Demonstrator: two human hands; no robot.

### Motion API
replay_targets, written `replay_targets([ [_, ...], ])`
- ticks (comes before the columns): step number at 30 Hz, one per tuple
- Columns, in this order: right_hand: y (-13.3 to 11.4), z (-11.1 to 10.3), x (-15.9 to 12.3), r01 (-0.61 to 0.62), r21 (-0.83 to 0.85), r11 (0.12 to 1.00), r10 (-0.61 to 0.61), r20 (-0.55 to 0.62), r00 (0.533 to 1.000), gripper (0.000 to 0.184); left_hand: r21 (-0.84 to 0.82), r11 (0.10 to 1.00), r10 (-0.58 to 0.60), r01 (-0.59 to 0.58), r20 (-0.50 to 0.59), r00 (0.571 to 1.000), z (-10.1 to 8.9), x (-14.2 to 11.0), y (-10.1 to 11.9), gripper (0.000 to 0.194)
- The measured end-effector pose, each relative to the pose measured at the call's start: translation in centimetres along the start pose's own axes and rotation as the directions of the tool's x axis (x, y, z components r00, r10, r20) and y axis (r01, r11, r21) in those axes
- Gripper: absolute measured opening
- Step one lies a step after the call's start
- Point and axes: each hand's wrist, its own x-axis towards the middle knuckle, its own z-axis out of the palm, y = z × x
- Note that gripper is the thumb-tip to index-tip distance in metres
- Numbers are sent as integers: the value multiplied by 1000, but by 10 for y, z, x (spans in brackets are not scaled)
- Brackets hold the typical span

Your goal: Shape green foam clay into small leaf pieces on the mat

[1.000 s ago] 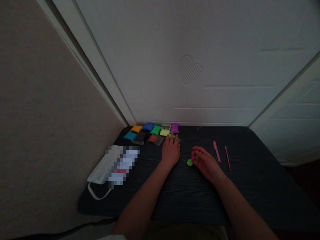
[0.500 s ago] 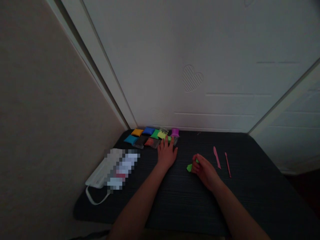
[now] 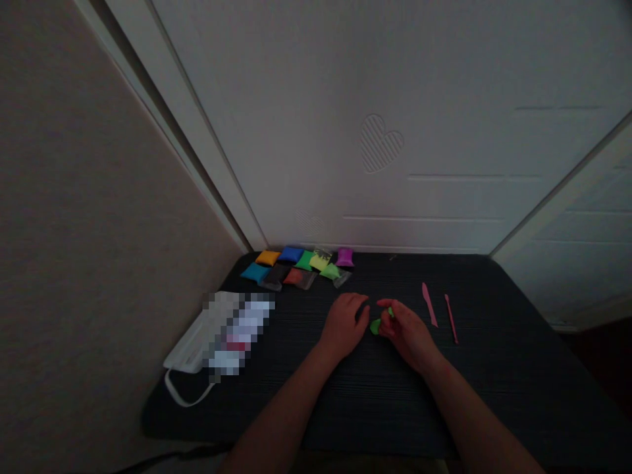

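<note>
My right hand (image 3: pixel 402 331) is closed around a lump of green modelling clay (image 3: pixel 376 327), which pokes out past the fingers on the left and a little on top. Just left of it, my left hand (image 3: pixel 346 320) curves over the table with thumb and fingers apart and nothing between them. A gap separates the left fingertips from the clay. Beyond the left hand lies a light green clay packet (image 3: pixel 330 270) with a clear, loose end. To the right of my right hand rest a pink plastic knife (image 3: pixel 429 305) and a thin pink modelling stick (image 3: pixel 451 319).
Several coloured clay packets, among them a blue one (image 3: pixel 291 254) and a purple one (image 3: pixel 345 257), lie along the back of the dark table (image 3: pixel 375 408). A white face mask (image 3: pixel 190 345) and a blurred-out packet (image 3: pixel 241 339) are at left. A white panel (image 3: pixel 306 131) rises behind.
My left hand has come back from the light green packet toward my right hand, its fingers now curved. The right hand still grips the green clay in about the same place.
</note>
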Motion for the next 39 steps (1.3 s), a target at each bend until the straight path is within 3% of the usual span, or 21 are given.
replay_targets([
  [5,-3,-2,4,83,9,996,-82,-80,993,32,-74,997,-28,31,38,999,1,-5,-11,21],
  [11,-1,-6,4,14,-107,994,-20,-54,998,16,-133,990,-25,35,76,997,-2,-5,-7,20],
  [17,1,-6,4,46,-98,994,-57,-106,993,35,-146,988,-41,52,73,996,0,-5,-10,21],
  [24,-1,-4,7,67,-127,990,-82,-113,990,16,-156,985,-65,72,49,997,4,-5,-13,19],
  [28,2,-7,7,111,-198,974,-146,-170,975,27,-178,981,-70,77,46,997,3,-5,-13,19],
  [39,2,-9,7,85,-192,978,-118,-165,979,24,-153,985,-62,75,88,994,1,-5,-10,22],
])
